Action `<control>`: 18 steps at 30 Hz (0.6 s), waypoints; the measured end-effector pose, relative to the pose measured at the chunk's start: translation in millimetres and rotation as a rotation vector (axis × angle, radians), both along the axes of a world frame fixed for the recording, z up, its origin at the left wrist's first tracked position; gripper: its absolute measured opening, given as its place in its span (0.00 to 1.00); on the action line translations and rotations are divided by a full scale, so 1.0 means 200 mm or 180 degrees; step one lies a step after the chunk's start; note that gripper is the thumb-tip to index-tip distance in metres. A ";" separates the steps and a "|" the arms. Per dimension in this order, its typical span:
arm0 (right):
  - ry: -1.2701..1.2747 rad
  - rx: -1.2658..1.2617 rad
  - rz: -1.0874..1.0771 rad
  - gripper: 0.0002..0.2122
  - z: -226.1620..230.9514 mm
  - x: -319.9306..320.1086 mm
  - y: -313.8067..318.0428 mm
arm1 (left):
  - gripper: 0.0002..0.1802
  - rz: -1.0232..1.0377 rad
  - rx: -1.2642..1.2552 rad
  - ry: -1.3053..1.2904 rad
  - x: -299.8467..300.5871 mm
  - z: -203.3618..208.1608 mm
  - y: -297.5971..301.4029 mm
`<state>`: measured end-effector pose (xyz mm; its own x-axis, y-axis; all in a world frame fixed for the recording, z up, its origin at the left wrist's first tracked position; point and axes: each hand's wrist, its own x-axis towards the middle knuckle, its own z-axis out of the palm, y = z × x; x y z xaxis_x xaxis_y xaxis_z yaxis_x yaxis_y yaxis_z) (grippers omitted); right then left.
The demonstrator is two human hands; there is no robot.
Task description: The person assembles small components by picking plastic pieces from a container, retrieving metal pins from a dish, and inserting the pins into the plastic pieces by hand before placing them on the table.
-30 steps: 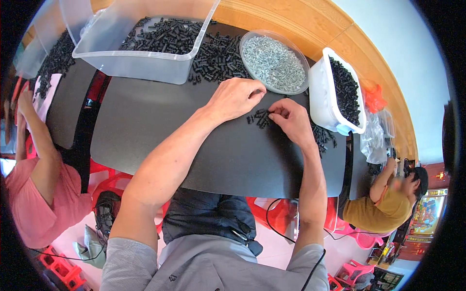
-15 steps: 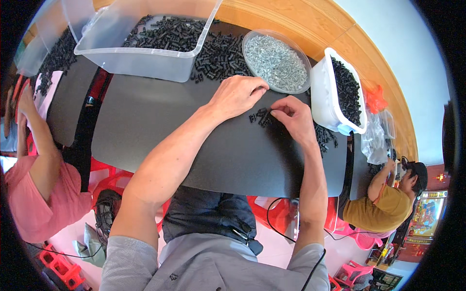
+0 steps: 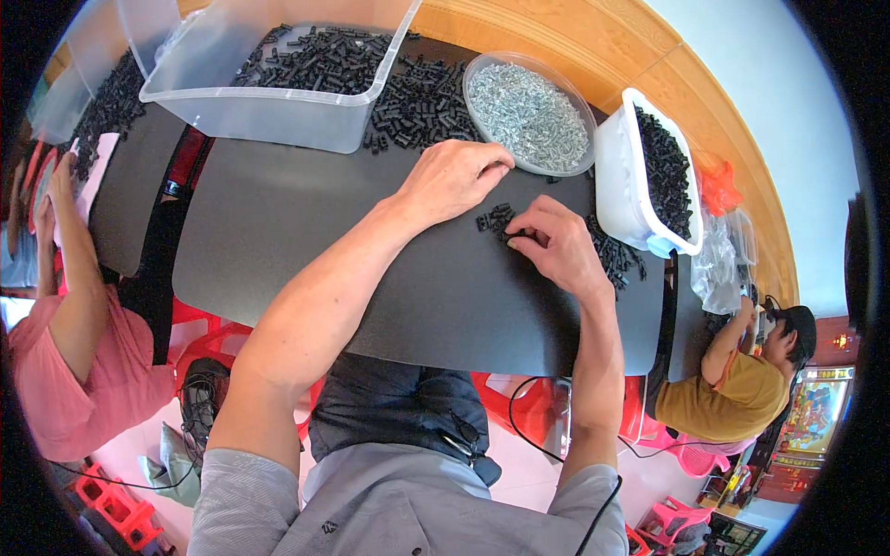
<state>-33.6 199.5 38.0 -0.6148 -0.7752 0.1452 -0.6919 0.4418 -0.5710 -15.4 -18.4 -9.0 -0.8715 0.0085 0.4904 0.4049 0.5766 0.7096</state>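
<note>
My left hand is closed in a pinch beside the near rim of a round clear tub of small silvery metal pieces. Whatever its fingertips hold is hidden. To its right, my right hand has thumb and forefinger pinched at a small black plastic part, mostly covered by the fingers. Touching or just beside those fingertips lies a little cluster of black plastic parts on the dark tabletop. More loose black parts are heaped just right of my right hand.
A large clear bin with black parts stands at the far left, a pile of the same parts beside it. A white bin full of black parts is at the right. People sit on both sides, in pink and mustard shirts.
My right hand has shifted slightly left and nearer to me, its fingertips now lower beside the small cluster. My left hand has hardly moved. The person at left has moved their arms.
</note>
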 end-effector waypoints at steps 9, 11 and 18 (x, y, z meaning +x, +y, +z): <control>-0.0008 -0.0550 -0.0680 0.07 0.02 0.00 -0.03 | 0.10 -0.0167 0.0637 -0.0224 0.02 0.04 -0.02; -0.0182 -0.0924 -0.0946 0.07 -0.03 -0.04 0.00 | 0.11 -0.0272 0.0920 -0.0442 0.01 0.06 0.02; 0.0143 -0.1584 -0.1191 0.07 -0.03 -0.04 -0.17 | 0.14 -0.0961 0.2623 -0.1170 0.01 0.03 0.03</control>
<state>-42.3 165.9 32.1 -0.8165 -0.3414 0.4657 -0.5700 0.3475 -0.7446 -13.1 -12.1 -2.4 -0.9899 0.0324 0.1381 0.1255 -0.2546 0.9589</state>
